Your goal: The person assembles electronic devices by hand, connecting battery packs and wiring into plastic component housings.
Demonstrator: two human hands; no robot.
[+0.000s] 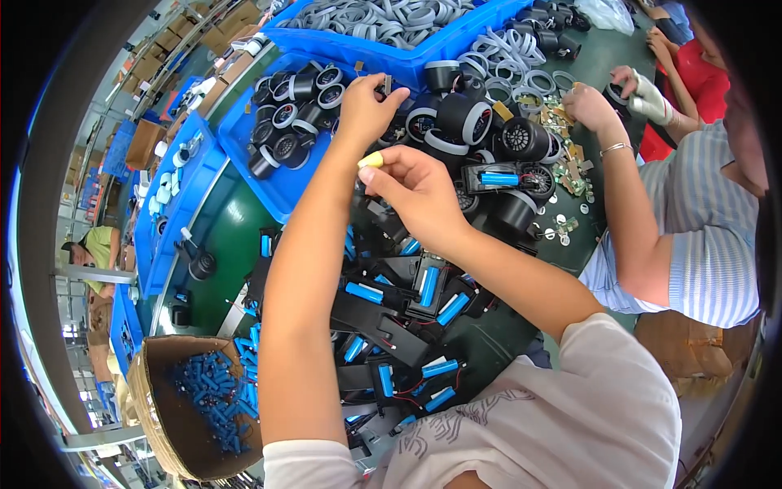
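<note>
My left hand [365, 110] reaches over the right edge of the blue tray, its thumb and fingers closed around a small dark piece that is mostly hidden. Closer to me, my right hand [415, 191] is curled in a pinch, a yellow finger cot [371, 160] on one fingertip. Whatever lies in that pinch, if anything, cannot be made out. Black round fan units [464, 118] with grey rings are piled right of my hands. Below my wrists lie several black housings [366, 322] with blue cylindrical batteries [429, 285] and thin red wires.
A blue tray [244, 175] of fan units stands left, and a blue bin [350, 50] of grey rings behind. Blue batteries fill a cardboard box [159, 407] at lower left. On the right, a co-worker's hands [599, 114] work near small circuit boards [570, 167].
</note>
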